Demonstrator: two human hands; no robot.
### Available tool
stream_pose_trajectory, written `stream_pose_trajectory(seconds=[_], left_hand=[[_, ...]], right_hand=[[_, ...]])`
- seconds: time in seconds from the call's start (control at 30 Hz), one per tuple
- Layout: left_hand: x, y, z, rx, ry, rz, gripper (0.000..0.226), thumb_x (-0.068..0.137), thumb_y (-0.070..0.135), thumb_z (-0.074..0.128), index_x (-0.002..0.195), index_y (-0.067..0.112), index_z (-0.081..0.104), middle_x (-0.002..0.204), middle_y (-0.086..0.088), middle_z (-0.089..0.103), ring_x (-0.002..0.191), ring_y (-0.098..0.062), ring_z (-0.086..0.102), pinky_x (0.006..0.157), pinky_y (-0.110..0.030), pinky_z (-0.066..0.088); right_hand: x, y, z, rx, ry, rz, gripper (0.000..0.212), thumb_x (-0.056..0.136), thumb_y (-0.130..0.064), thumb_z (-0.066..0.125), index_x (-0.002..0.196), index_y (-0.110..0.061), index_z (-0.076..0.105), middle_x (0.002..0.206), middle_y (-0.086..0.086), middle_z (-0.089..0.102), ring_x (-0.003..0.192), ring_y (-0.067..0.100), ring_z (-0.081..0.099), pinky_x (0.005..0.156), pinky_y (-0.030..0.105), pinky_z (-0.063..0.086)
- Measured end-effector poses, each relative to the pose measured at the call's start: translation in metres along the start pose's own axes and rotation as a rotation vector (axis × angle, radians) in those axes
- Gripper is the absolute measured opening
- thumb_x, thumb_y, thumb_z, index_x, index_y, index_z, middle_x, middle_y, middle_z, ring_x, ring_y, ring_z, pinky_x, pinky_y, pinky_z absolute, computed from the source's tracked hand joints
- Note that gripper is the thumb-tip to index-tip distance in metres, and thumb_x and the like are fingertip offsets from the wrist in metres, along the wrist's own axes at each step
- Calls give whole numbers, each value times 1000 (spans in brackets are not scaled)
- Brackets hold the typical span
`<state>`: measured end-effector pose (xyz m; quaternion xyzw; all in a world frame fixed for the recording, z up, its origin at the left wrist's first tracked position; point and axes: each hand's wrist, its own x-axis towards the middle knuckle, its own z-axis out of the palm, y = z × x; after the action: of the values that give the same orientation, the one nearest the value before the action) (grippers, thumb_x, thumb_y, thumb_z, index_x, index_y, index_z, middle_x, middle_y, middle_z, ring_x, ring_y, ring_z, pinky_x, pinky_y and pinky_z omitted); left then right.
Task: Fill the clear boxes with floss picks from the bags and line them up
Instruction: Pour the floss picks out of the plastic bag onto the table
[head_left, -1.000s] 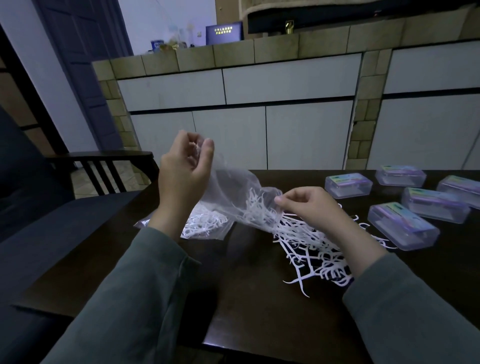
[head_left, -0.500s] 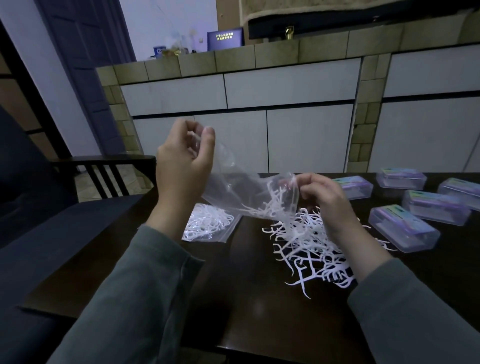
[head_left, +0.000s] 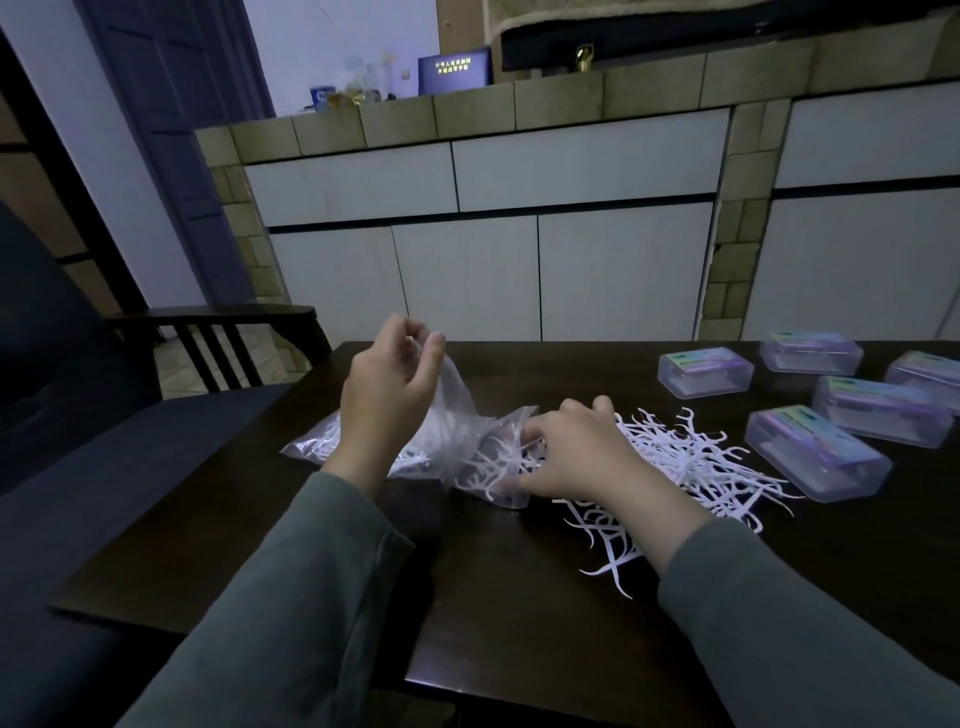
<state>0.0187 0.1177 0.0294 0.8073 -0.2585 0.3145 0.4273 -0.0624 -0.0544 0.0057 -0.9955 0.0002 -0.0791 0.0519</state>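
My left hand (head_left: 387, 402) pinches the upper end of a clear plastic bag (head_left: 470, 431) and holds it above the dark table (head_left: 519, 587). White floss picks show inside the bag near its mouth. My right hand (head_left: 576, 457) lies low at the bag's mouth with curled fingers on the bag's edge and the picks there. A loose pile of white floss picks (head_left: 691, 467) spreads on the table to the right of that hand. Several closed clear boxes (head_left: 815, 457) with coloured labels stand at the right.
A second bag of floss picks (head_left: 319, 439) lies on the table behind my left wrist. A dark chair with a wooden armrest (head_left: 218, 317) stands at the left. White cabinets (head_left: 519, 260) run behind the table.
Both hands have dropped toward the table. The bag's mouth, held up at mid height before, now lies at the tabletop, and more picks lie in the pile.
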Motion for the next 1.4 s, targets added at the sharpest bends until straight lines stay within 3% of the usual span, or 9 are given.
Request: stream_pose_trajectory(seconds=[0.1,0.27,0.5,0.67,0.9,1.13,1.23,1.3,1.4], left_hand=[[-1,-2,-4,63,22,0,15,96,30,57,90,17,53,65,9,52,57,-7,51,51,-23,40],[2,-13,-11,102,43,-36,17,96,33,56,93,16,54,70,5,57,64,-12,58,58,-36,51],[0,-15,-14,132,48,-52,15,96,33,55,92,19,52,71,5,56,64,-10,56,54,-24,43],[0,-17,-12,150,42,-41,16,96,33,55,94,18,54,72,4,57,64,-10,57,56,-28,48],[0,-20,-10,208,14,17,18,96,34,56,96,16,56,69,6,56,62,-12,58,54,-30,50],[-1,-22,-12,224,26,21,17,96,34,56,96,16,56,69,5,55,61,-12,57,56,-33,52],[-1,-22,-13,222,28,8,18,96,34,56,96,15,56,71,3,58,63,-15,58,56,-34,52],[-1,-21,-13,213,29,3,19,95,33,57,97,14,57,73,0,60,64,-18,59,57,-35,52],[-1,-22,-13,207,28,6,19,95,34,57,97,14,57,74,-1,61,65,-18,60,58,-39,55]], right_hand=[[-2,0,-6,28,8,-11,42,76,-64,65,104,-33,64,91,-13,53,95,13,41,86,38,23],[-6,19,-15,-43,-26,93,21,83,-46,63,102,-37,65,97,-14,58,108,15,47,96,42,26],[-11,10,-18,17,-4,7,36,84,-54,63,116,-39,64,124,-13,55,112,16,38,94,39,26],[-9,-6,-11,92,-94,-41,42,81,-59,66,109,-28,67,104,-4,52,90,12,25,83,32,24],[-7,-11,-9,-18,-82,-96,27,92,-46,54,84,-21,62,87,-2,60,88,16,46,92,38,25],[-6,15,-26,-141,76,84,15,87,-37,58,90,-27,68,84,-7,65,87,16,57,93,41,28],[-10,23,-30,-178,34,155,22,82,-32,66,104,-33,66,105,-7,63,104,18,53,96,43,28],[-11,16,-27,-116,-8,99,41,80,-37,72,118,-40,58,119,-8,55,115,18,45,98,42,29],[-9,1,-19,12,-16,-32,37,85,-52,65,119,-38,62,125,-10,54,116,16,41,96,40,27]])
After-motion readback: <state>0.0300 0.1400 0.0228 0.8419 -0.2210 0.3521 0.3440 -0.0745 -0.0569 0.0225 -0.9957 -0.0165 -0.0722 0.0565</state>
